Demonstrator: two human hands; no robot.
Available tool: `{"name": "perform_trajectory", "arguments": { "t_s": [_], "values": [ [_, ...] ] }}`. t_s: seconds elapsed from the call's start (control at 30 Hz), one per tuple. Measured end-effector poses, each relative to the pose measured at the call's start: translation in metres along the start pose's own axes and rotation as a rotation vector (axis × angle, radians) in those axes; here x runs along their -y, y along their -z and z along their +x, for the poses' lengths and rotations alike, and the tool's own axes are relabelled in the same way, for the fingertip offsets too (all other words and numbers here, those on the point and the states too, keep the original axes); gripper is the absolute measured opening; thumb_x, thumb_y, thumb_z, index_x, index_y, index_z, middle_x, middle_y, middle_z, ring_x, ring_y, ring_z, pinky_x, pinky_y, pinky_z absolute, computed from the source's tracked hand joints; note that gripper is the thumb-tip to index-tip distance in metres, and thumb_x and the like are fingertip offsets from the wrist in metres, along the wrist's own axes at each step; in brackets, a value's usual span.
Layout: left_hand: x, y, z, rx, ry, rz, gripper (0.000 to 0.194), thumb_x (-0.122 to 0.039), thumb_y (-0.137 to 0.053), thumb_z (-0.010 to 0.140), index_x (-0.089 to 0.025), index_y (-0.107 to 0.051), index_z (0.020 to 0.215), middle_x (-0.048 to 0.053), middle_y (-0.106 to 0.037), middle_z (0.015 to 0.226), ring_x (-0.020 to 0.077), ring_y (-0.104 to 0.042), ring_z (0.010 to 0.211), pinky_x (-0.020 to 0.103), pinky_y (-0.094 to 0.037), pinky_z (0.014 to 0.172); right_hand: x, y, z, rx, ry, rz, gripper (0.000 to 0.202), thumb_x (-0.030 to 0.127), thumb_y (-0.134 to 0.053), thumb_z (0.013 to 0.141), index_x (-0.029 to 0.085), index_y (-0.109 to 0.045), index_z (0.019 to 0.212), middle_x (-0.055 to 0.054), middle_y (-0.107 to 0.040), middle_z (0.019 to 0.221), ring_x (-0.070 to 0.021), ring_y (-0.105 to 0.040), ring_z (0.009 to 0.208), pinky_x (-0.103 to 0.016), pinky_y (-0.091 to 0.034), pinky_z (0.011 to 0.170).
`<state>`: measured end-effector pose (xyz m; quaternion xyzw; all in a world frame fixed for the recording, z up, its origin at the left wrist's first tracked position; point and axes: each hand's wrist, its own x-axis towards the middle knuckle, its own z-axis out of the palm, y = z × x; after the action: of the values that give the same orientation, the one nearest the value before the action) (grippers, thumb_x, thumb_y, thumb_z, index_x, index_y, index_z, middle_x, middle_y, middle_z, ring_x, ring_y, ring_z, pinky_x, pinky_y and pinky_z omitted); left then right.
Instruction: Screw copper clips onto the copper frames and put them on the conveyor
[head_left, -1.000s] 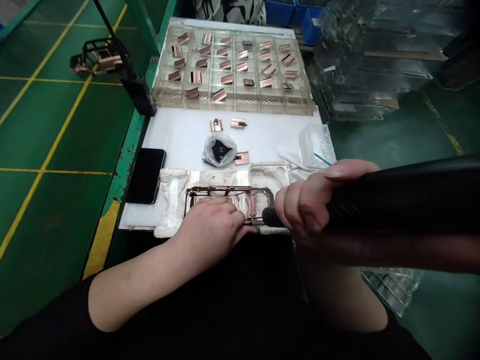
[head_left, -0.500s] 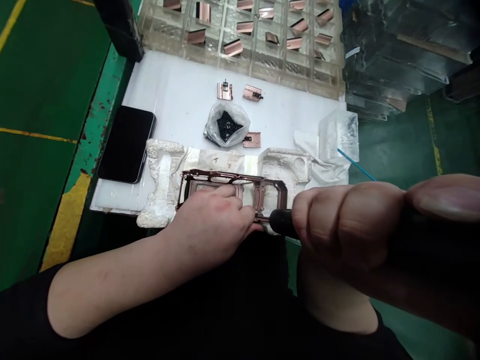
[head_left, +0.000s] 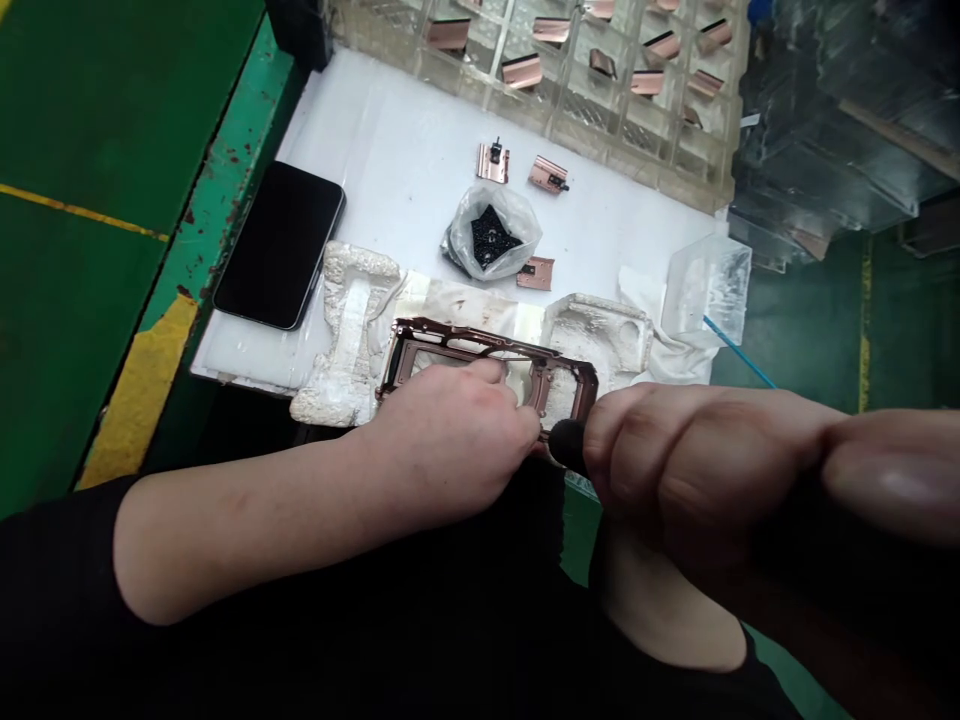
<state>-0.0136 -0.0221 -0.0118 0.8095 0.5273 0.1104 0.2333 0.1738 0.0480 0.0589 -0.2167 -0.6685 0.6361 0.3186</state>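
A reddish-brown metal frame point(head_left: 547, 375) lies across a worn white foam block point(head_left: 349, 300) at the near edge of the white board. My left hand point(head_left: 465, 435) is closed on the frame's near side, its fingertips partly hidden. My right hand point(head_left: 697, 460), large and close to the camera, is wrapped round a black tool point(head_left: 568, 443) whose front end is beside the frame and my left fingers. Beyond the foam, a clear bag point(head_left: 517, 215) of small black parts stands open, with a copper-coloured piece point(head_left: 540, 273) touching it and two more such pieces behind.
A black phone point(head_left: 281, 245) lies at the left on the white board point(head_left: 390, 150). A divided clear tray point(head_left: 645, 170) of copper-coloured pieces spans the back. At the right are a clear box point(head_left: 709, 290) with a blue stick, a white cloth point(head_left: 641, 295) and stacked clear trays point(head_left: 840, 130).
The view has shifted, so the board and its objects appear further right and slightly higher. My left hand still grips the frame and my right hand still holds the tool beside it.
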Motion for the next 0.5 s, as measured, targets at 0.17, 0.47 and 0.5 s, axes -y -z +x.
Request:
{"name": "perform_trajectory", "arguments": {
  "t_s": [0.17, 0.47, 0.5],
  "values": [
    [0.000, -0.003, 0.001, -0.064, -0.011, -0.019, 0.024, -0.031, -0.069, 0.103, -0.020, -0.075, 0.082, 0.007, -0.077, 0.080, 0.0309, -0.070, 0.084, 0.041, -0.034, 0.055, -0.016, 0.022, -0.007, 0.217, 0.107, 0.006, 0.018, 0.032, -0.091, 0.098, 0.028, -0.081, 0.112, 0.003, -0.077, 0.079, -0.0192, -0.074, 0.061, -0.042, -0.071, 0.070],
    [0.001, 0.000, 0.002, 0.019, -0.023, -0.063, 0.011, -0.021, -0.072, 0.094, -0.021, -0.075, 0.084, 0.006, -0.077, 0.084, 0.0312, -0.069, 0.087, 0.039, -0.033, 0.054, -0.021, 0.024, -0.010, 0.213, 0.094, 0.010, 0.027, 0.033, -0.091, 0.099, 0.023, -0.067, 0.091, 0.005, -0.078, 0.077, -0.0185, -0.077, 0.063, -0.040, -0.071, 0.072],
    [0.001, 0.001, 0.002, 0.016, -0.025, -0.064, 0.011, -0.020, -0.073, 0.094, -0.021, -0.075, 0.083, 0.006, -0.077, 0.083, 0.0310, -0.069, 0.086, 0.039, -0.033, 0.054, -0.021, 0.026, -0.006, 0.259, 0.108, 0.009, 0.028, 0.032, -0.091, 0.098, 0.023, -0.066, 0.090, 0.005, -0.078, 0.076, -0.0185, -0.077, 0.061, -0.040, -0.071, 0.072]
  ]
}}
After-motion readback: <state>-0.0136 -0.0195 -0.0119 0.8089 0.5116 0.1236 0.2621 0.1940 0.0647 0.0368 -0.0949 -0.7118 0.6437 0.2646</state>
